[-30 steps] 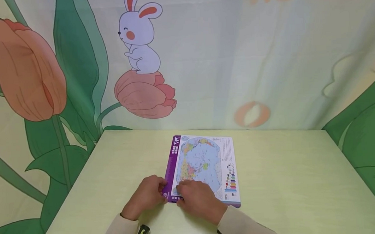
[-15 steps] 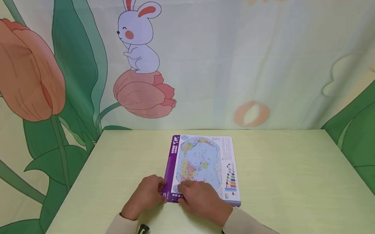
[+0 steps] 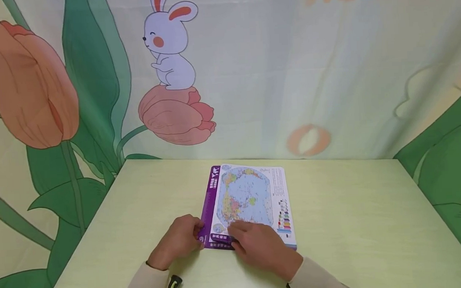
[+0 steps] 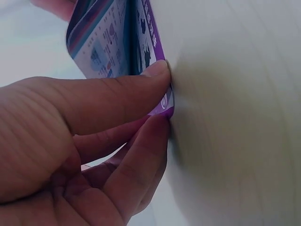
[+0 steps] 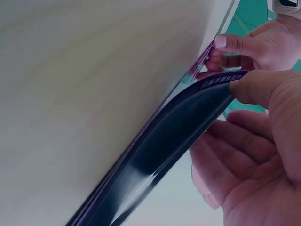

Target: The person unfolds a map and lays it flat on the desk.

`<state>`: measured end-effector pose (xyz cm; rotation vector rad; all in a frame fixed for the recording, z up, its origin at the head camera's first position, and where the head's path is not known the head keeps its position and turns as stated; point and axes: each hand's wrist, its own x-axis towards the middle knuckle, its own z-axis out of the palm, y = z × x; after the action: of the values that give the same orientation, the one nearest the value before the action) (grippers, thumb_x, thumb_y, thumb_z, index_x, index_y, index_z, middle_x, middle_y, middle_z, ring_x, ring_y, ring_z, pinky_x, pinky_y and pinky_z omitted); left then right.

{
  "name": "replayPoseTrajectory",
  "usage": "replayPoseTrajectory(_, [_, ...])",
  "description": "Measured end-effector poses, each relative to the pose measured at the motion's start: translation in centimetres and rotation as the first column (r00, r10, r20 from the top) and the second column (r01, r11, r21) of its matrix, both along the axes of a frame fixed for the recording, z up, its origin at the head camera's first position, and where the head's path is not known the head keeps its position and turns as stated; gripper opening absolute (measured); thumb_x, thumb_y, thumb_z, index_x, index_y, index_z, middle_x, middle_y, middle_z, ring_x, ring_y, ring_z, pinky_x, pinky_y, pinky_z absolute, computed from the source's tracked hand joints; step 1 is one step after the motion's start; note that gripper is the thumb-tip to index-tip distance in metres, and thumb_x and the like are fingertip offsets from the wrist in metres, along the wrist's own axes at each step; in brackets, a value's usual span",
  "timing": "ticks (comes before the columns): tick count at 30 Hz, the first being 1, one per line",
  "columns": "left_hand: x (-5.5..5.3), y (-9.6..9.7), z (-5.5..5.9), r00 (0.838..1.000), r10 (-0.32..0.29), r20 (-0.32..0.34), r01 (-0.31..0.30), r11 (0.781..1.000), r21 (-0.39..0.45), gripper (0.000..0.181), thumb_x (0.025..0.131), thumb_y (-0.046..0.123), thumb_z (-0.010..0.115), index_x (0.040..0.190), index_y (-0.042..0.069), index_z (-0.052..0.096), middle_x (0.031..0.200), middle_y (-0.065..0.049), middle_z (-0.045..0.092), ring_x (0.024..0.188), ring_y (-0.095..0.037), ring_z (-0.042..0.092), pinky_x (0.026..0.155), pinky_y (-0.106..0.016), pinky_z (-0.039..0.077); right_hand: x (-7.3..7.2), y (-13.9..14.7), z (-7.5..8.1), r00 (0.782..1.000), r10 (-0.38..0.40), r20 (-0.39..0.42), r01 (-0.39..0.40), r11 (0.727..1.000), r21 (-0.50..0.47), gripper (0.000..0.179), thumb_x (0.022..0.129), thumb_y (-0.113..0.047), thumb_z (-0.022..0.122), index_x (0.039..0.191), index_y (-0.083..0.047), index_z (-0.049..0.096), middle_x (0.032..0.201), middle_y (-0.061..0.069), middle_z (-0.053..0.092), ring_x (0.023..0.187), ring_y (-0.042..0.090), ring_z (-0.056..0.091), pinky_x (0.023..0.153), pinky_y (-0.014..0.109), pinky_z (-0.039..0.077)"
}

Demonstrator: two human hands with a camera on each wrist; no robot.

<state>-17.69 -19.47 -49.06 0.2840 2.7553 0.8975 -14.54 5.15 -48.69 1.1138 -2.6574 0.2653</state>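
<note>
A folded world map (image 3: pixel 252 195) with a purple border lies on the table in the head view, its left strip showing past the upper leaf. My left hand (image 3: pixel 178 238) pinches its near left corner; in the left wrist view the thumb (image 4: pixel 141 87) lies on the purple edge with fingertips at the other side. My right hand (image 3: pixel 261 249) holds the upper leaf by its near edge, a little raised. In the right wrist view that leaf (image 5: pixel 164 127) bows up, thumb on one face and the fingers mostly behind it.
The pale table (image 3: pixel 355 211) stretches to both sides of the map. A fabric backdrop (image 3: pixel 258 73) with a printed rabbit and tulips hangs behind the far edge. A dark wrist device (image 3: pixel 175 283) sits by the left sleeve.
My right hand has slid rightward along the near edge, lifting the upper leaf's corner, so more of the purple strip beneath shows. My left hand has stayed at the corner.
</note>
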Motion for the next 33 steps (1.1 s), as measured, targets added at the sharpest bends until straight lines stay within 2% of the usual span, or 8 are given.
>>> replayPoseTrajectory(7, [-0.1,0.1,0.2,1.000,0.010,0.005,-0.010,1.000,0.006,0.042,0.078,-0.004,0.087,0.118,-0.006,0.074,0.092,-0.007,0.062,0.084,-0.019,0.054,0.076,-0.034,0.050,0.0,2.5,0.0,1.000,0.006,0.006,-0.006,1.000,0.017,0.035,0.097,-0.028,0.077,0.127,-0.012,0.074,0.133,0.003,0.074,0.121,0.017,0.072,0.091,0.035,0.062])
replayPoseTrajectory(15, [-0.1,0.3,0.4,1.000,-0.002,-0.008,0.002,1.000,-0.019,0.036,0.080,-0.004,0.086,0.114,-0.005,0.076,0.088,-0.006,0.059,0.083,-0.019,0.052,0.073,-0.033,0.048,-0.1,5.0,0.2,0.999,-0.002,0.051,0.005,0.999,-0.054,0.035,0.097,-0.025,0.075,0.129,-0.011,0.076,0.132,0.004,0.075,0.115,0.019,0.075,0.090,0.039,0.063])
replayPoseTrajectory(22, [0.0,0.7,0.2,1.000,-0.004,-0.003,0.004,1.000,-0.020,0.038,0.081,-0.004,0.086,0.117,-0.006,0.074,0.090,-0.007,0.060,0.083,-0.019,0.053,0.074,-0.033,0.049,-0.8,6.2,0.4,0.998,0.056,0.028,-0.052,0.990,-0.132,0.033,0.095,-0.020,0.077,0.125,-0.006,0.077,0.126,0.007,0.078,0.112,0.021,0.077,0.091,0.037,0.063])
replayPoseTrajectory(29, [0.1,0.7,0.5,1.000,-0.005,0.003,0.005,0.999,-0.042,0.035,0.082,-0.005,0.085,0.115,-0.006,0.075,0.091,-0.008,0.062,0.084,-0.020,0.054,0.075,-0.034,0.050,-1.1,7.5,1.5,0.997,0.046,0.063,-0.035,0.987,-0.155,0.033,0.097,-0.019,0.076,0.127,-0.006,0.076,0.128,0.008,0.077,0.112,0.023,0.077,0.091,0.039,0.063])
replayPoseTrajectory(33, [0.2,0.5,0.7,1.000,-0.005,0.003,0.006,0.997,-0.073,0.033,0.082,-0.004,0.085,0.114,-0.004,0.076,0.090,-0.006,0.061,0.084,-0.019,0.053,0.074,-0.033,0.049,-1.2,8.4,2.1,0.995,0.058,0.078,-0.043,0.984,-0.174,0.034,0.098,-0.017,0.074,0.129,-0.004,0.074,0.129,0.010,0.076,0.109,0.023,0.077,0.084,0.034,0.063])
